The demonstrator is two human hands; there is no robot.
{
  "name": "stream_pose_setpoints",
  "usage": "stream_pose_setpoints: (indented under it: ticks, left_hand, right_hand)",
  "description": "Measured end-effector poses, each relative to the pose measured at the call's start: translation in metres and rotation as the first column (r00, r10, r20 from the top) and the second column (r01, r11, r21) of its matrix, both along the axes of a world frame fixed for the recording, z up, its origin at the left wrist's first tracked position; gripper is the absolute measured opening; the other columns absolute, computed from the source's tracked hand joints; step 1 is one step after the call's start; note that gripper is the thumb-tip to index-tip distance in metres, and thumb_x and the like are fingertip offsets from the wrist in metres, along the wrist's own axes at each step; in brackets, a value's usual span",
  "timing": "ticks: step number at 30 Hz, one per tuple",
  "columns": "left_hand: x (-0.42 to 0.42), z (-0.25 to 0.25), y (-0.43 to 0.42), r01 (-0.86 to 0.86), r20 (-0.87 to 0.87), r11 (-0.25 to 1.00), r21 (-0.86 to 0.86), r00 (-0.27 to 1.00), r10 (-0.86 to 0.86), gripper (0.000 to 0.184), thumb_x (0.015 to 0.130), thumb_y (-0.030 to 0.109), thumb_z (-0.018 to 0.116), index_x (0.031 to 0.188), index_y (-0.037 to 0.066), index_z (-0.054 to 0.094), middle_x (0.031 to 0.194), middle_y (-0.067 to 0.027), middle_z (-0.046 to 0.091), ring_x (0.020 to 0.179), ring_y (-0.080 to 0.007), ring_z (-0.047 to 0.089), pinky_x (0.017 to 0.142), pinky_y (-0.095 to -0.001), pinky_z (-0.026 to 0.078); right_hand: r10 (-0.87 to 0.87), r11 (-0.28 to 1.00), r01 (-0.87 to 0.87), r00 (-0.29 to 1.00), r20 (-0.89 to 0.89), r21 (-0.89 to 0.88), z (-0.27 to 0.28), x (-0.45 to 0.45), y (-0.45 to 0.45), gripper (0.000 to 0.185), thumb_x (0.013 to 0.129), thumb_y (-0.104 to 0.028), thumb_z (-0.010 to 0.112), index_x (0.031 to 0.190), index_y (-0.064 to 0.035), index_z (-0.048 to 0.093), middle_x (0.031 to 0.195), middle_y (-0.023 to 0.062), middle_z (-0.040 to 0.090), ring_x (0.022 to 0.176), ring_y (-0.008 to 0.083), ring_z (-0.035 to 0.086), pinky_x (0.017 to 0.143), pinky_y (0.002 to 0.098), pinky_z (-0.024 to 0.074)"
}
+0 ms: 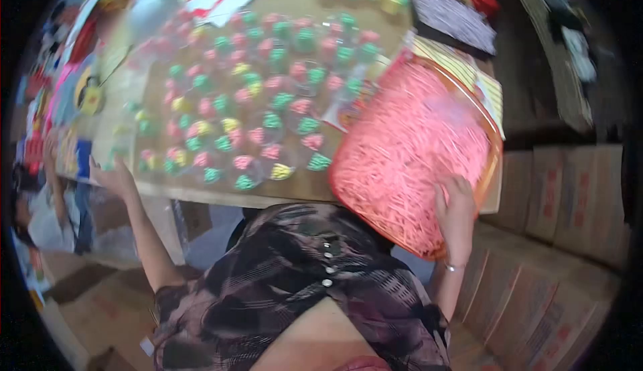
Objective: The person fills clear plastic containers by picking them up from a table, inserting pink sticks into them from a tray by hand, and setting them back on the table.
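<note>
My right hand [457,203] rests in the pink paper shreds [415,143] that fill an orange basket [495,153]; its fingers bend into the shreds, and what they may hold is hidden. Out at the left edge of the table, my left hand [115,175] is blurred, with its fingers apart and nothing visible in it. Between the hands, many small clear cups with green, pink and yellow contents [271,120] stand in loose rows on a brown board [261,193].
A dark tray of pale shreds [454,19] lies at the back right. Cardboard boxes [576,187] are stacked at the right. A yellow object [90,98] lies on the left of the table, and another person [47,213] is at the far left.
</note>
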State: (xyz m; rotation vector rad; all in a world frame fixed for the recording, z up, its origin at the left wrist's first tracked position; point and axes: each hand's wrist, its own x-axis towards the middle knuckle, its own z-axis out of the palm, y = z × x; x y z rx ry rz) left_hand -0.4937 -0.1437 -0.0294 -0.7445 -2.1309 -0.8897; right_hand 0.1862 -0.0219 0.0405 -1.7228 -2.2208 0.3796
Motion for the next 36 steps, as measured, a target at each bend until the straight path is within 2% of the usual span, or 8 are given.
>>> stream_pose_setpoints:
  ticks: [3,6,10,16,20,24,30,36]
  left_hand:
    - [0.138,0.043,0.053,0.600,0.322,0.800,-0.030,0.763,-0.560,0.046,0.082,0.003,0.065,0.127,0.004,0.055,0.118,-0.0097,0.060,0.103,-0.0233,0.057,0.091,-0.0329,0.045]
    - [0.287,0.068,0.096,0.974,0.567,0.226,0.028,0.170,-0.806,0.035,0.076,0.006,0.069,0.110,0.011,0.066,0.108,-0.0072,0.064,0.092,-0.0194,0.058,0.087,-0.0333,0.045]
    - [0.399,0.041,0.134,0.779,0.519,-0.588,-0.216,-0.418,-0.745,0.040,0.072,0.007,0.065,0.111,0.006,0.059,0.119,-0.0112,0.057,0.117,-0.0328,0.050,0.099,-0.0452,0.040]
    - [0.500,-0.002,0.180,0.299,0.765,-0.770,-0.564,-0.162,-0.623,0.051,0.055,0.035,0.081,0.100,0.013,0.069,0.101,-0.0119,0.065,0.097,-0.0281,0.056,0.079,-0.0477,0.048]
    - [0.524,-0.035,0.140,0.588,0.344,-0.322,-0.742,-0.078,-0.936,0.048,0.059,0.041,0.079,0.097,0.012,0.073,0.101,-0.0103,0.067,0.096,-0.0308,0.055,0.083,-0.0548,0.037]
    - [0.520,-0.024,0.150,0.483,0.446,-0.431,-0.762,-0.091,-0.890,0.049,0.063,0.033,0.073,0.104,0.007,0.066,0.097,-0.0145,0.064,0.092,-0.0320,0.055,0.085,-0.0526,0.036]
    - [0.512,-0.014,0.177,0.450,0.690,-0.670,-0.590,-0.151,-0.708,0.053,0.064,0.032,0.076,0.107,0.003,0.065,0.081,-0.0134,0.068,0.076,-0.0320,0.058,0.078,-0.0513,0.042]
    - [0.520,-0.022,0.167,0.832,0.726,-0.510,-0.216,-0.212,-0.654,0.060,0.068,0.017,0.070,0.119,-0.003,0.047,0.084,-0.0162,0.065,0.068,-0.0338,0.057,0.080,-0.0491,0.040]
  right_hand:
    - [-0.062,0.997,0.065,0.997,0.047,-0.051,-0.010,0.013,-0.003,0.014,0.085,-0.007,0.060,0.096,0.0009,0.064,0.097,0.0142,0.063,0.085,0.0312,0.059,0.078,0.0365,0.0472]
    - [-0.007,0.981,0.034,0.990,0.137,-0.190,-0.021,0.025,-0.009,0.016,0.085,-0.010,0.059,0.097,0.0007,0.064,0.096,0.0155,0.063,0.084,0.0330,0.059,0.079,0.0381,0.0471]
    - [0.009,0.996,-0.005,0.999,0.040,-0.088,-0.027,0.020,-0.015,0.018,0.085,-0.008,0.058,0.098,0.0022,0.062,0.097,0.0168,0.063,0.086,0.0338,0.059,0.079,0.0407,0.0480]
    - [0.001,0.974,-0.020,0.997,-0.083,-0.227,-0.028,0.031,-0.029,0.019,0.091,-0.008,0.053,0.104,0.0036,0.060,0.102,0.0171,0.061,0.092,0.0330,0.058,0.086,0.0394,0.0465]
    - [0.129,0.983,-0.142,0.984,-0.121,-0.112,-0.042,0.045,-0.023,0.016,0.091,-0.010,0.056,0.100,0.0026,0.061,0.093,0.0137,0.060,0.085,0.0284,0.057,0.081,0.0352,0.0456]
    - [0.147,0.982,-0.160,0.982,-0.122,-0.099,-0.040,0.042,-0.014,0.017,0.092,-0.010,0.055,0.101,0.0027,0.061,0.094,0.0138,0.061,0.086,0.0288,0.057,0.082,0.0350,0.0457]
    - [0.158,0.975,-0.174,0.979,-0.127,-0.134,-0.036,0.037,-0.011,0.021,0.094,-0.013,0.053,0.107,0.0023,0.060,0.099,0.0128,0.062,0.087,0.0276,0.057,0.083,0.0353,0.0456]
    - [-0.150,0.987,0.154,0.793,-0.591,-0.043,-0.026,0.001,-0.017,0.024,0.097,-0.017,0.051,0.112,0.0007,0.059,0.100,0.0112,0.062,0.087,0.0230,0.057,0.078,0.0336,0.0466]
